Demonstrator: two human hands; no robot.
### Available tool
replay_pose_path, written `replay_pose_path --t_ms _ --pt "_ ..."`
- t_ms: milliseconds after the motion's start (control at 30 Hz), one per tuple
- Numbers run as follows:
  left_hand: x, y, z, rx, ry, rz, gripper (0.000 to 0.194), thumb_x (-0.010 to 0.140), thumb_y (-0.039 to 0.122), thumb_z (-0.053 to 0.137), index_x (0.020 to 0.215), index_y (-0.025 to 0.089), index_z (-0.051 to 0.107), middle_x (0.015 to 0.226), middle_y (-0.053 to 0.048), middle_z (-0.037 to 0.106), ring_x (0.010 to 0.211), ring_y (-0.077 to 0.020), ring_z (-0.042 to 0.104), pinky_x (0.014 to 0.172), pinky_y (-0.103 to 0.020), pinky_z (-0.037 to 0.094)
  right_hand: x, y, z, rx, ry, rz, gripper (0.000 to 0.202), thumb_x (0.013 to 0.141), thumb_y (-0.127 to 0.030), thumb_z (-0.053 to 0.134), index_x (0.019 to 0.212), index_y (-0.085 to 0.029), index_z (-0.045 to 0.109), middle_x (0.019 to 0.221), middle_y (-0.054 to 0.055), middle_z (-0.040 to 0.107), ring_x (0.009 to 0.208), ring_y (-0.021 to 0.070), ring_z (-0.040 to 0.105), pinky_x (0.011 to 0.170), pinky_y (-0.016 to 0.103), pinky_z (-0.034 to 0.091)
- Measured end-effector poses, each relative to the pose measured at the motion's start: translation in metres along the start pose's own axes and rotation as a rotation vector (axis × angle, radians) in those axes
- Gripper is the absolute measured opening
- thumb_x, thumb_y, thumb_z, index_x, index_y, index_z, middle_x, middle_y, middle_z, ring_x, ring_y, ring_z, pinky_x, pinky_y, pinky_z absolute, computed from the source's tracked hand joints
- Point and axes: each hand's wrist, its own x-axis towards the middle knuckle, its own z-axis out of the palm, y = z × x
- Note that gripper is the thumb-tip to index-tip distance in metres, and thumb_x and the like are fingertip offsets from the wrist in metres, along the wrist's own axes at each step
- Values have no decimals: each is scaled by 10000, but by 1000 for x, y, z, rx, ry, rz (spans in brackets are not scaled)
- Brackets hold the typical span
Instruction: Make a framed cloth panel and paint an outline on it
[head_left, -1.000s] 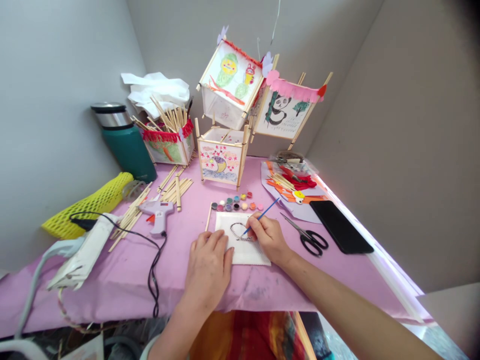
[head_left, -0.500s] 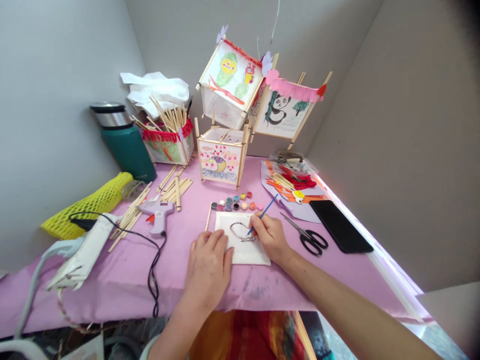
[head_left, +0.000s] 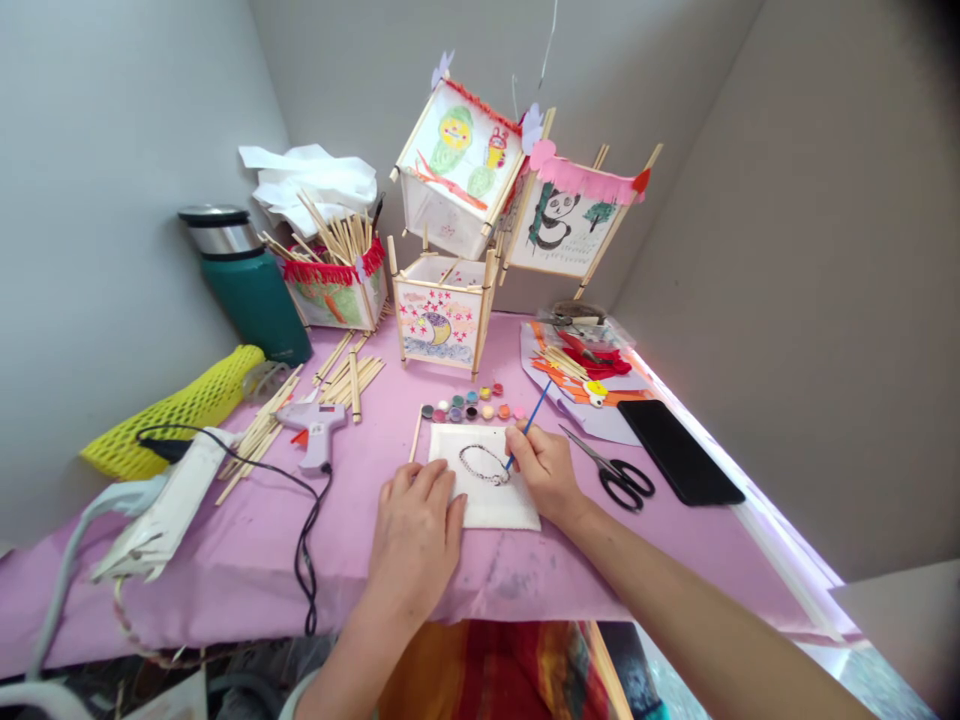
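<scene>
A white square sheet lies on the pink-covered table, with a dark oval outline painted on it. My right hand pinches a thin blue paintbrush, its tip at the lower right of the outline. Fingers stretched out, my left hand rests flat on the sheet's left edge and holds nothing. Small paint pots in several colours stand in rows just beyond the sheet. Scissors with black handles lie to the right of my right hand.
Stick-framed paper lanterns stand and hang at the back. To the left are a glue gun, its black cable, bundled sticks, a power strip and a teal bottle. A black phone lies on the right.
My right hand has shifted slightly right with the paintbrush, whose tip moved right and a little down along the outline. The left hand stays in place.
</scene>
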Motion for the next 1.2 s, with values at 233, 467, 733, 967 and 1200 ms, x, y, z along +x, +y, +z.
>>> replay_pose_path --t_ms 233,467,733,967,1200 --pt "0 0 0 -2 -5 -4 250 891 239 452 1065 150 609 1169 -83 612 1016 -276 462 840 -462 431 0 1 -1 -131 67 -14 379 927 -361 397 576 -217 409 518 -16 463 481 122 448 521 256 324" --pt "1 1 -1 -3 -14 -11 251 889 231 452 1069 151 607 1170 -79 611 1016 -270 455 845 -459 430 2 1 -6 -199 312 10 327 932 -324 389 629 -216 447 566 -3 489 522 141 462 560 273 345" --pt "1 1 0 -1 -10 -7 243 888 222 453 1065 152 605 1167 -79 611 1013 -273 456 847 -464 428 9 -3 -4 -18 209 47 202 917 -323 443 888 -185 588 713 7 603 573 128 536 579 247 406" --pt "0 0 -1 -7 -16 -10 244 888 217 449 1066 152 603 1169 -78 608 1016 -275 456 854 -466 427 13 6 -2 -23 169 54 203 910 -316 464 905 -191 624 828 29 659 636 144 586 604 252 431" --pt "0 0 -1 -9 -15 -13 248 886 236 460 1073 153 601 1173 -76 605 1018 -271 457 857 -463 429 22 13 9 -78 36 -6 217 918 -306 438 913 -210 633 932 40 684 773 179 633 641 263 452"
